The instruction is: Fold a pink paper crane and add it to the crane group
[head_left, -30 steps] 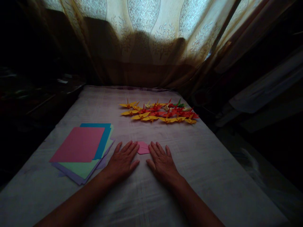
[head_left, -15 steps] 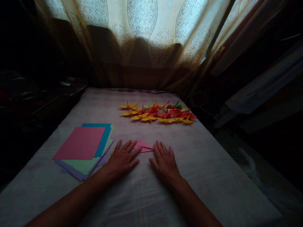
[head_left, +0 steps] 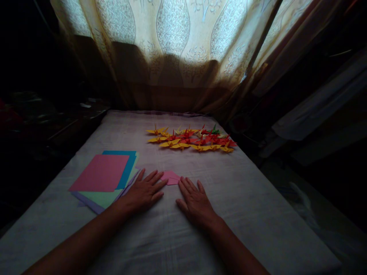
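A small folded pink paper (head_left: 171, 178) lies flat on the cloth-covered table between my hands. My left hand (head_left: 145, 191) rests palm down with fingers spread, its fingertips on the paper's left end. At the paper's right end lie the fingertips of my right hand (head_left: 195, 198), also flat, with the thumb held apart. Left of my left hand is a stack of square sheets, with a pink sheet (head_left: 100, 172) on top, a blue sheet (head_left: 129, 170) under it, and pale green and purple ones below.
Several folded paper cranes (head_left: 186, 140) in yellow, red, cream and green stand in rows toward the far right of the table (head_left: 243, 214). A patterned curtain (head_left: 197, 42) hangs behind the far edge. Dark clutter flanks the left side, and cloth (head_left: 304, 110) hangs at the right.
My right hand has slid slightly left, fingertips still at the paper's right end. The pink paper's pointed right tip no longer shows. The camera view has tilted up a little.
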